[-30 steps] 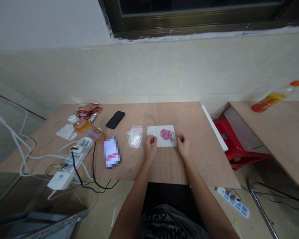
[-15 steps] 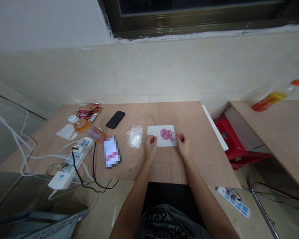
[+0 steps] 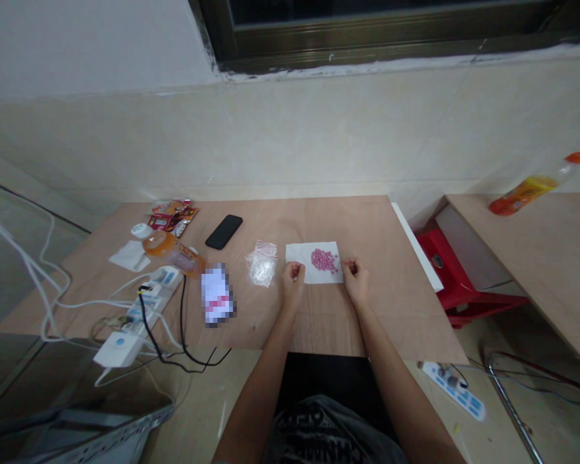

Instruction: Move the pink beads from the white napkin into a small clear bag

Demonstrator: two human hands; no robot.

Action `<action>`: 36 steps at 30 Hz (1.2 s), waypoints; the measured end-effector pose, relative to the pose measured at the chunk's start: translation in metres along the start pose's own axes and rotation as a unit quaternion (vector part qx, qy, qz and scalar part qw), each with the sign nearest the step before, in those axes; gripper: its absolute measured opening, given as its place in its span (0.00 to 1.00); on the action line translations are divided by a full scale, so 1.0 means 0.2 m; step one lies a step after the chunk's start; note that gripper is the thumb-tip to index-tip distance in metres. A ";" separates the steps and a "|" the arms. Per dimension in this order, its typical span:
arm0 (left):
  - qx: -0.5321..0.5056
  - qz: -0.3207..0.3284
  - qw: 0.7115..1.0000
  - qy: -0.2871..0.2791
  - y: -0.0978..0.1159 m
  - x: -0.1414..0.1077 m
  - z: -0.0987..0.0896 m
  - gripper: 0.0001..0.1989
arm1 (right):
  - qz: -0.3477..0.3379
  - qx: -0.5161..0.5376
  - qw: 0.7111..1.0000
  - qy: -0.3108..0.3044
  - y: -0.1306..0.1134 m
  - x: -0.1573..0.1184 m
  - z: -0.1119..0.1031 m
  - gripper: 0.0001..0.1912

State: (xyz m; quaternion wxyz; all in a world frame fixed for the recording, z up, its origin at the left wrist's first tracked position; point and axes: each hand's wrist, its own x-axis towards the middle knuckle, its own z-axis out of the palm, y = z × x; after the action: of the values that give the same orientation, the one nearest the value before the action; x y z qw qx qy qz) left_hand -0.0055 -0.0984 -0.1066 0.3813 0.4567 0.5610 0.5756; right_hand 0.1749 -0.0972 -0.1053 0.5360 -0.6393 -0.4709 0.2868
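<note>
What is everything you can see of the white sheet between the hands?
The white sheet looks like thin paper or tissue, roughly rectangular, lying flat on the wooden table. Small pink pieces form a cluster right of its middle. The left hand overlaps its near left corner; the right hand is at its right edge. Whether either grips it is unclear.

2 hands [image 3: 292, 287] [image 3: 357, 283], 2 btls [image 3: 174, 251] [image 3: 526, 194], 2 pwr strips [image 3: 120, 348] [image 3: 471, 405], 1 stool [image 3: 445, 274], 1 blk phone [image 3: 224, 232], dozens pink beads [image 3: 323, 260].
</note>
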 end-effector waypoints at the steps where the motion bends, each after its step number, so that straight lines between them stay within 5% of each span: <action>1: 0.001 -0.001 1.000 0.001 0.00 0.00 0.00 0.07 | -0.001 0.001 1.000 0.001 0.00 0.00 0.00 0.09; 36: 0.000 -0.001 1.000 -0.002 0.02 -0.01 0.00 0.08 | 0.003 0.013 1.000 -0.001 -0.02 0.00 0.00 0.11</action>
State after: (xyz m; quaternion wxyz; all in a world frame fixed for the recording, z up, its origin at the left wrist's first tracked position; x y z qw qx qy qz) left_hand -0.0045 -0.1007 -0.1025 0.3829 0.4569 0.5611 0.5743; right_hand 0.1742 -0.0975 -0.1023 0.5428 -0.6338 -0.4654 0.2951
